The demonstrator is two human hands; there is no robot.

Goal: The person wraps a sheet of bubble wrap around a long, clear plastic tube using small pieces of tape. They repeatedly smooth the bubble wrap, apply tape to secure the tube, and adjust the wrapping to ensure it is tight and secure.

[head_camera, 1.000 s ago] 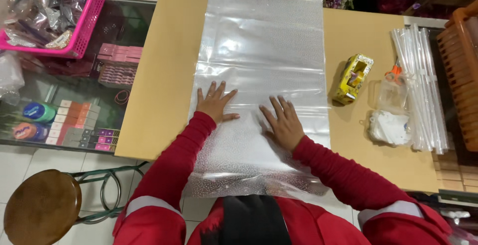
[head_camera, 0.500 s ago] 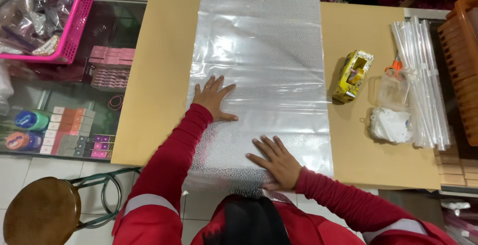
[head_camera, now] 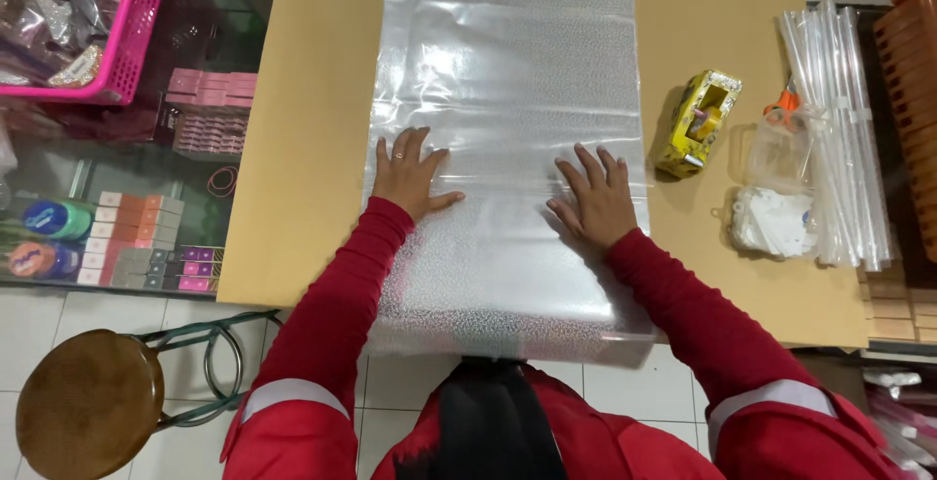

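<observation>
A tan table [head_camera: 312, 148] carries a long sheet of clear, textured plastic wrap [head_camera: 508, 60] that runs away from the fingers to the far edge and hangs over the near edge below the wrists. Both hands lie flat on the sheet, palms down, grasping nothing. The left hand [head_camera: 408, 176] has its fingers [head_camera: 402, 144] spread wide, just inside the sheet's left edge, thumb pointing inward. The right hand [head_camera: 597, 197] is likewise splayed, its fingers [head_camera: 592, 163] close to the sheet's right edge. Between the two hands the sheet is bare and lightly wrinkled.

Left of the left fingers a broad strip of bare table runs to the table's edge. Right of the right fingers, just past the sheet's edge, sits a yellow tape dispenser [head_camera: 697, 123]; farther right lie a bundle of clear sleeves [head_camera: 839, 129] and a small bag of white pieces [head_camera: 773, 222].
</observation>
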